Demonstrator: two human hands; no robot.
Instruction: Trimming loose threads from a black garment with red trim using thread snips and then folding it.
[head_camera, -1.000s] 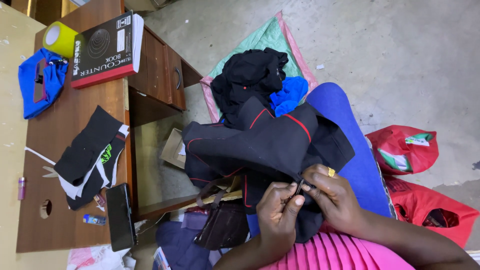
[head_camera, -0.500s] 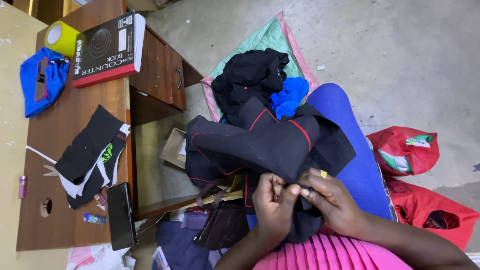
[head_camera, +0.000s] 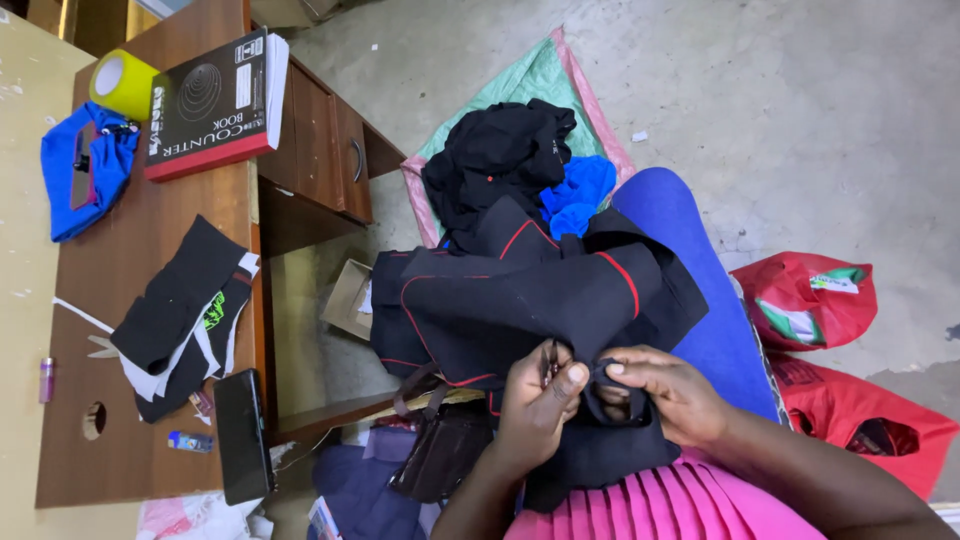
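While both hands work at the near middle of the scene, the left hand (head_camera: 535, 405) is closed on a fold of the black garment (head_camera: 520, 300) with red piping, thumb pressed against the cloth, and the right hand (head_camera: 660, 395) pinches the same fold just beside it, fingertips nearly touching. This garment lies spread across the lap, over a blue cloth (head_camera: 690, 270) and a pink pleated skirt (head_camera: 640, 505). Farther off, a heap of black clothes (head_camera: 495, 160) and a bright blue piece (head_camera: 578, 195) rest on a green-and-pink sack (head_camera: 530, 80) on the concrete floor. At the right sit two red plastic bags (head_camera: 810, 300), the farther one with a green and white panel. On the wooden desk (head_camera: 150, 460) at the left lie a black book with a red spine (head_camera: 205, 105), a yellow tape roll (head_camera: 122, 82), a blue pouch (head_camera: 85, 175), black fabric pieces (head_camera: 180, 310) and a dark phone (head_camera: 243, 435). A small open cardboard box (head_camera: 345, 300) sits under the desk.
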